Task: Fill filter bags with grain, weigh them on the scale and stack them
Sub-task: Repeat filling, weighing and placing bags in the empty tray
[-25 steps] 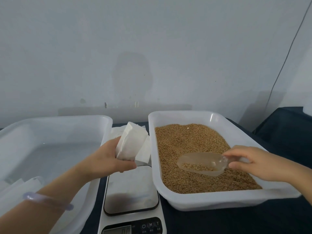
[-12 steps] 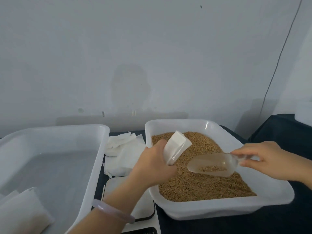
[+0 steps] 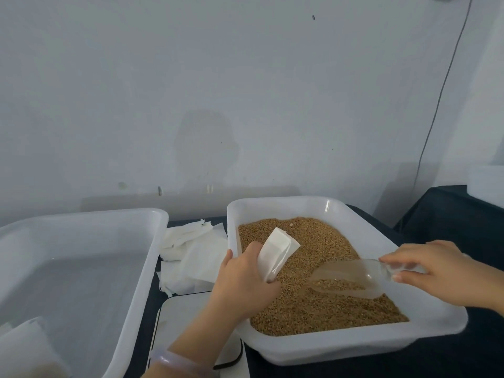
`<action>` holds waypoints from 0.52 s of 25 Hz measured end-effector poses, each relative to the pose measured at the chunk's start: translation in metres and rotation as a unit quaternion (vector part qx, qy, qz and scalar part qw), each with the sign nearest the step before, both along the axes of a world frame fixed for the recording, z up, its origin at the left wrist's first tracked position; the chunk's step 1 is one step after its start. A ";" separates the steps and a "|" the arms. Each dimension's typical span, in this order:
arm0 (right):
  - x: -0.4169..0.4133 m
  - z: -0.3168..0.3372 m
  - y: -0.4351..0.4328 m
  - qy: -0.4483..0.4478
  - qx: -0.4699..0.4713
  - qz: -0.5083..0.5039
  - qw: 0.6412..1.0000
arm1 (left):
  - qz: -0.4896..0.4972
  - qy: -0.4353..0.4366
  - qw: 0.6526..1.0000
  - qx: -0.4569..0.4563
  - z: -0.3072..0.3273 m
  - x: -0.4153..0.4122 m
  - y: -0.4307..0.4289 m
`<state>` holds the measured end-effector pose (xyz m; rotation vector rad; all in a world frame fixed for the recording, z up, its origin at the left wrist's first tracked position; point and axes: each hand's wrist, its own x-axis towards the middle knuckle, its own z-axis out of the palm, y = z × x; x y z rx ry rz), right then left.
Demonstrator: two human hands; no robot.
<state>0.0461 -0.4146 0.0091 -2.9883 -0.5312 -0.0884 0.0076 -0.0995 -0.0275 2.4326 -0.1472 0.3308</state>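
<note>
A thin cable (image 3: 436, 113) is hanging down the pale wall (image 3: 245, 91) on the right side. On the dark table (image 3: 450, 230) two white plastic tubs are standing side by side. The left tub (image 3: 152, 268) is holding a white bag (image 3: 27, 347) in its near corner; whether this one is filled, I cannot tell. Between the tubs a loose pile of empty bags (image 3: 191, 257) is lying at the back, and the scale (image 3: 185, 317) is sitting just in front of it. The right tub (image 3: 275, 204) is carrying a layer of brown grain (image 3: 327, 312). The left forearm is crossing over the plate of the scale and over the near left rim of the right tub, so it is hiding that corner. The middle and the far part of the grain are lying open, and the far rim of this tub is showing free along its whole length. The left hand (image 3: 242, 282), with a pale bracelet (image 3: 174, 361) on the wrist, is gripping a filter bag (image 3: 278, 249) by its lower end. The bag is pointing up and to the right above the grain, at the left side of the tub. The right hand (image 3: 441, 271) is pinching the handle of a clear scoop (image 3: 351, 276) above the right side of the tub. The scoop is carrying a little grain and is hanging low over the grain. Its front edge is coming near the upper end of the bag, but the two are not touching.
</note>
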 end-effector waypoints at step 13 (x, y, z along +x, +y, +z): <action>-0.005 0.049 0.016 0.023 0.197 0.057 0.978 | -0.001 0.008 1.000 0.024 -0.002 0.000 0.000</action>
